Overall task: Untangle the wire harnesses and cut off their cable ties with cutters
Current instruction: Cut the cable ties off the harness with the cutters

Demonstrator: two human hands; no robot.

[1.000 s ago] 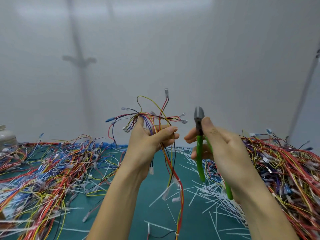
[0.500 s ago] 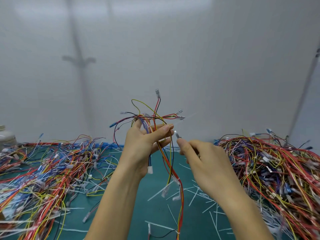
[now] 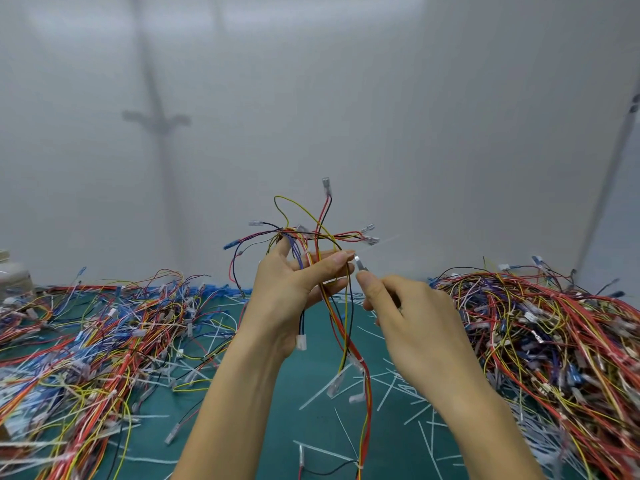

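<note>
A harness (image 3: pixel 341 330) is held up above the table (image 3: pixel 263 420), in front of a pale wall (image 3: pixel 415 133). It is gripped by the left hand (image 3: pixel 291 292), whose thumb is pressed across the strands against the curled fingers. Above that hand the red, yellow, blue and black wires are fanned out, each tipped with a small clear terminal. Below it the strands are left hanging toward the table, and a white plug (image 3: pixel 301 341) is seen dangling just beside the left wrist. A white tie (image 3: pixel 358 359) is wrapped round the hanging strands lower down.

The right hand (image 3: pixel 412 317) is raised just beside the left, with its back turned to the camera and its fingers curled. A small grey piece (image 3: pixel 359 264) is pinched at its fingertips, close to the left thumb tip. What the piece is cannot be told. A faint, blurred, clear strip is seen running up and to the right from it.

The table is covered with a green mat. A tangled pile (image 3: pixel 86 341) of wires is spread over its left side, and a second heap (image 3: pixel 554 341) is stacked on its right. Between them, under the hands, white cut ties (image 3: pixel 405 393) are scattered over the mat. A white container (image 3: pixel 14 278) is partly seen at the far left edge.
</note>
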